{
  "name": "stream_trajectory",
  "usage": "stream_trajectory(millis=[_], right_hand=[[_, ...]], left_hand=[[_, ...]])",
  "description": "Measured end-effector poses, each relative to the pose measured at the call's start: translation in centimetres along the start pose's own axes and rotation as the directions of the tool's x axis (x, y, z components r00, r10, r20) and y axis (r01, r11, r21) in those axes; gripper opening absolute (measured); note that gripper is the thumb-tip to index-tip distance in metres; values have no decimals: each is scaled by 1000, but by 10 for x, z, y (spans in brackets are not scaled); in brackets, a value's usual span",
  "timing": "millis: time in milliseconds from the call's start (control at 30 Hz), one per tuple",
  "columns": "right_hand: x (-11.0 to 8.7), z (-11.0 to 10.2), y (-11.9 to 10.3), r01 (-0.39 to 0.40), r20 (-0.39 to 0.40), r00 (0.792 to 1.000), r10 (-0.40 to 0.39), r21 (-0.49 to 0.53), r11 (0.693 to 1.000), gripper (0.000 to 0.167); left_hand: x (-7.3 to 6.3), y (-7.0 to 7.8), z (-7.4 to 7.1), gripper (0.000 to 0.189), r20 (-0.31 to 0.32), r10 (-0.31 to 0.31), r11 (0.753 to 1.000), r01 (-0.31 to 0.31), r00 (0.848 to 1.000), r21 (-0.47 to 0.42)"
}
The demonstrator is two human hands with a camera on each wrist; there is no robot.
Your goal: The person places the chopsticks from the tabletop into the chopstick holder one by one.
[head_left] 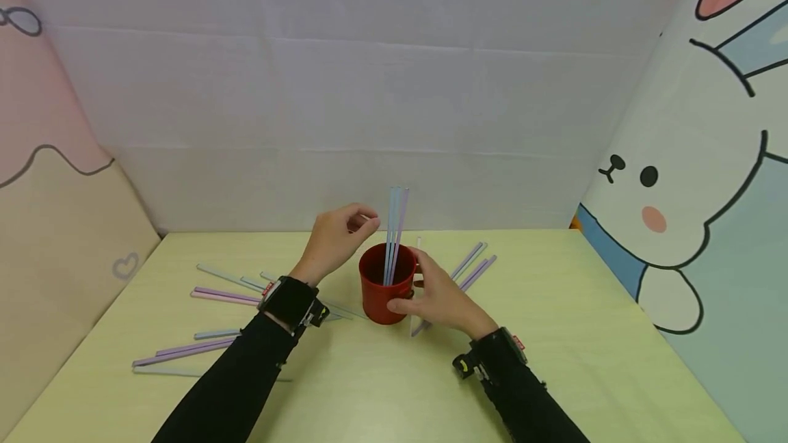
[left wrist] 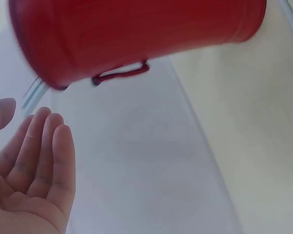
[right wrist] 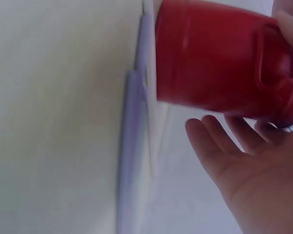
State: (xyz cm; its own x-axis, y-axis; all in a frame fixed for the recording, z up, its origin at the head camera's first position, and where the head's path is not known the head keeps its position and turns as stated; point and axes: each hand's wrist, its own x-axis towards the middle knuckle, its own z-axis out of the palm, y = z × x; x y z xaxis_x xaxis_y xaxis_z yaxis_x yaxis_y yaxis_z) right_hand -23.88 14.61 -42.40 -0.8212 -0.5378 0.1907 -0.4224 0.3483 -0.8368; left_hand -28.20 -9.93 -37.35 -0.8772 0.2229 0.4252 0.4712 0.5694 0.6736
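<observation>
A red cup [head_left: 378, 303] with a handle stands upright near the table's far side. Three thin straws [head_left: 401, 221], two pale blue and one purple, lean inside it and rise above its rim. My right hand [head_left: 446, 296] holds the cup from the right, thumb across the front and fingers round the far side by the handle. Just left of the straw tops, my left hand [head_left: 341, 234] hovers above rim height with nothing in it. The left wrist view shows its fingers [left wrist: 36, 151] nearly straight and the thumb apart, below the cup's rim.
On the left lie several loose straws, purple [head_left: 185, 361], blue [head_left: 217, 335] and pale green [head_left: 163, 371], partly hidden under my left forearm. More purple straws [head_left: 477, 272] lie right of the cup, behind my right hand. A white cloth wall [head_left: 295, 190] closes the table's back edge.
</observation>
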Motion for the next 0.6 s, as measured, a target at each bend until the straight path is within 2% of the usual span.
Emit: stream_trajectory(millis=[100,167,233,333,400,500,600], right_hand=[[-5,-15,-4,4,15,1000,-2,-85,996,89],[-12,-30,-5,25,5,1000,-24,-174,984,79],[-19,-44,-4,58,-12,998,-64,-290,955,62],[-28,-66,4,116,-19,990,-143,-478,870,36],[-34,-79,12,136,-11,985,-174,-572,809,26],[-42,-95,26,147,15,983,-184,-666,732,21],[-48,-105,38,133,41,988,-149,-716,685,22]], left_hand=[[-6,5,-14,21,-10,41,999,-41,999,34],[-11,10,-23,20,-4,84,995,-83,996,55],[-16,15,-31,17,2,125,990,-125,992,69],[-27,20,-43,14,8,177,980,-177,984,92],[-36,21,-50,12,10,193,975,-193,981,109],[-49,20,-57,11,16,209,968,-209,978,138],[-62,16,-61,9,34,211,962,-214,977,170]])
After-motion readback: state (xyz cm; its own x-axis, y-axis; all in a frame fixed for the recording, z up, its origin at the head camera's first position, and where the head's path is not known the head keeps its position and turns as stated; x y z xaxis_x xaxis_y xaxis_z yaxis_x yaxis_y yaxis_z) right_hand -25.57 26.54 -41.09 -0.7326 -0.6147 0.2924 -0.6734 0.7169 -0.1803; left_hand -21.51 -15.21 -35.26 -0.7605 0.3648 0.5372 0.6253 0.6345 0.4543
